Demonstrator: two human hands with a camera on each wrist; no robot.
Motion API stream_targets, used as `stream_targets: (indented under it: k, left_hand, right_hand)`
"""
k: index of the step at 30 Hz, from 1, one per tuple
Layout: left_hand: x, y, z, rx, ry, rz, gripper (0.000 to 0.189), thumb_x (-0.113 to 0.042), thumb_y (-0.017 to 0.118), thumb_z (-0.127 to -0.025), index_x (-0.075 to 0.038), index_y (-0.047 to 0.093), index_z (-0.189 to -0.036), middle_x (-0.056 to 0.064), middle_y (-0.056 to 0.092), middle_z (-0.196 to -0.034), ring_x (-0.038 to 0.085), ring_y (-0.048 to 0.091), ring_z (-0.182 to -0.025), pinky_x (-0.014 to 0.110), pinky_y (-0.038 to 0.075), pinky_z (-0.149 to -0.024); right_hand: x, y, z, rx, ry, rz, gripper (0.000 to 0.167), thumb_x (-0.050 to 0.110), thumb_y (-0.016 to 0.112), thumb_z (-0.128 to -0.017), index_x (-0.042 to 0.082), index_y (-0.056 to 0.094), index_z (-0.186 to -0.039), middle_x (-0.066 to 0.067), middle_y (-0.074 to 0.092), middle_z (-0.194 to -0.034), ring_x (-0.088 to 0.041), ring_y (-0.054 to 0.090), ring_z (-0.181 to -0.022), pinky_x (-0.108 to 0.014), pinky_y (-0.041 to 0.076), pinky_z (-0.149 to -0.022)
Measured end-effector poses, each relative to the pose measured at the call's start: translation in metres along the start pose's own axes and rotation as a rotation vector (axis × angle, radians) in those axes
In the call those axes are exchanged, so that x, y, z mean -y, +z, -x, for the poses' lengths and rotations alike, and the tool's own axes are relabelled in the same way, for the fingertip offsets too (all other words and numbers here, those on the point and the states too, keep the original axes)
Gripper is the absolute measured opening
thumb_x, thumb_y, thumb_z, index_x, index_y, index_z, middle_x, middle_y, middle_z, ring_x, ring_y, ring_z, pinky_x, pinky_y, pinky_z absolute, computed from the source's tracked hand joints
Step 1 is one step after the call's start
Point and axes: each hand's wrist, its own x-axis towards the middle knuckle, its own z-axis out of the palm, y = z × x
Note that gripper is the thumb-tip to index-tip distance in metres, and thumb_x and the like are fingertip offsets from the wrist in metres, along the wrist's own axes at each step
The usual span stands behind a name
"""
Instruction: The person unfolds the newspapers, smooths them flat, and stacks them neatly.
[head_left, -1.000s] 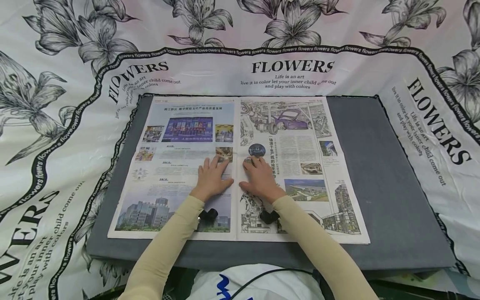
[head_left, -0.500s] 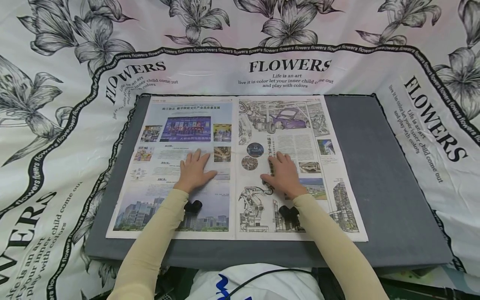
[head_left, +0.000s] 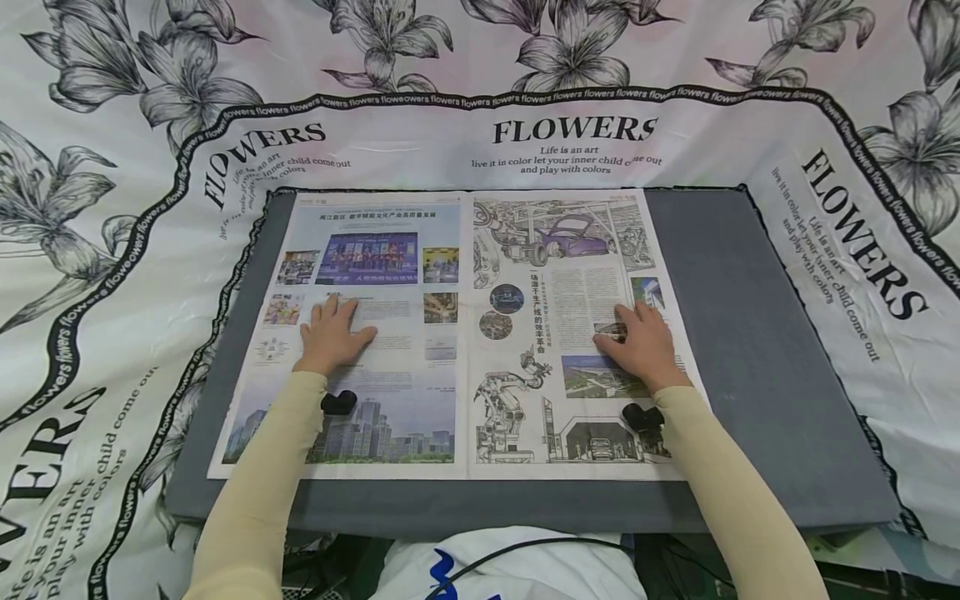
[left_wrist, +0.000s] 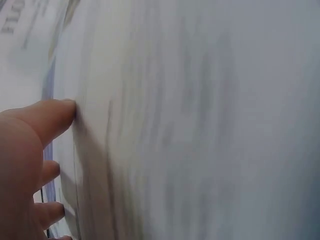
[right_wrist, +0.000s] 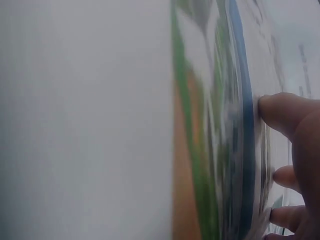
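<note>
An open newspaper (head_left: 390,367) lies flat on a dark grey tabletop, its centre fold running towards the person. On the left page rests the left hand (head_left: 331,337), fingers straight and spread, just below a small photo. The right hand (head_left: 642,343) lies on the right page near its outer edge, its fingers extended over small pictures. In the left wrist view the thumb and fingertips of the left hand (left_wrist: 30,145) touch the blurred paper. The right wrist view has the right hand (right_wrist: 300,145) touching the printed sheet in the same way.
The grey tabletop (head_left: 780,417) extends beyond the newspaper, widest on the right. A white cloth (head_left: 405,137) with flower prints and lettering surrounds it at the back and sides. A black cable (head_left: 525,546) crosses the person's white garment at the front.
Both hands have slid apart over the newspaper from beside the centre fold, the left one leftwards and the right one rightwards. The newspaper stays spread in place.
</note>
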Motion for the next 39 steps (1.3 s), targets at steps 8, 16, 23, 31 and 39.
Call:
stream_targets:
  k: [8,16,23,31,39]
  left_hand:
    - [0.039,-0.02,-0.004,-0.042,-0.113,0.012,0.077,-0.045,0.054,-0.101,-0.004,0.026,-0.161,0.032,0.008,-0.167,0.061,0.0,-0.151,0.084,0.007,-0.112]
    - [0.063,-0.029,-0.002,-0.109,-0.156,0.041,0.075,-0.041,0.054,-0.1,-0.002,0.029,-0.159,0.034,0.011,-0.165,0.062,0.003,-0.151,0.086,0.008,-0.11]
    - [0.065,-0.028,0.003,-0.162,-0.186,0.04,0.071,-0.04,0.055,-0.1,-0.001,0.033,-0.156,0.035,0.02,-0.161,0.063,0.006,-0.15,0.083,0.009,-0.112]
    - [0.017,-0.015,0.007,-0.227,-0.082,-0.035,0.065,-0.028,0.058,-0.097,0.003,0.042,-0.151,0.039,0.026,-0.158,0.064,0.012,-0.149,0.078,0.008,-0.117]
    - [-0.069,0.011,0.012,-0.041,0.181,-0.064,0.068,-0.033,0.066,-0.094,-0.007,0.044,-0.153,0.031,0.028,-0.162,0.058,0.018,-0.151,0.072,0.017,-0.12]
  right_hand:
    - [-0.016,-0.011,0.002,-0.002,0.029,0.027,0.079,0.045,0.063,-0.097,-0.006,0.04,-0.152,-0.039,0.032,-0.153,-0.058,0.032,-0.139,-0.074,0.03,-0.11]
    - [-0.029,-0.017,0.001,-0.003,0.06,0.054,0.076,0.044,0.06,-0.099,-0.007,0.039,-0.151,-0.037,0.031,-0.154,-0.06,0.03,-0.14,-0.075,0.032,-0.108]
    - [-0.034,-0.018,0.002,-0.008,0.068,0.067,0.075,0.043,0.06,-0.099,-0.006,0.039,-0.151,-0.037,0.035,-0.148,-0.06,0.033,-0.136,-0.074,0.032,-0.107]
    - [-0.013,-0.018,-0.001,-0.089,0.022,0.038,0.069,0.03,0.066,-0.097,-0.01,0.042,-0.148,-0.04,0.044,-0.141,-0.059,0.043,-0.129,-0.071,0.036,-0.107]
    - [0.056,0.002,-0.013,-0.022,-0.112,-0.045,0.068,0.027,0.066,-0.095,-0.004,0.043,-0.151,-0.039,0.031,-0.157,-0.056,0.03,-0.146,-0.067,0.025,-0.12]
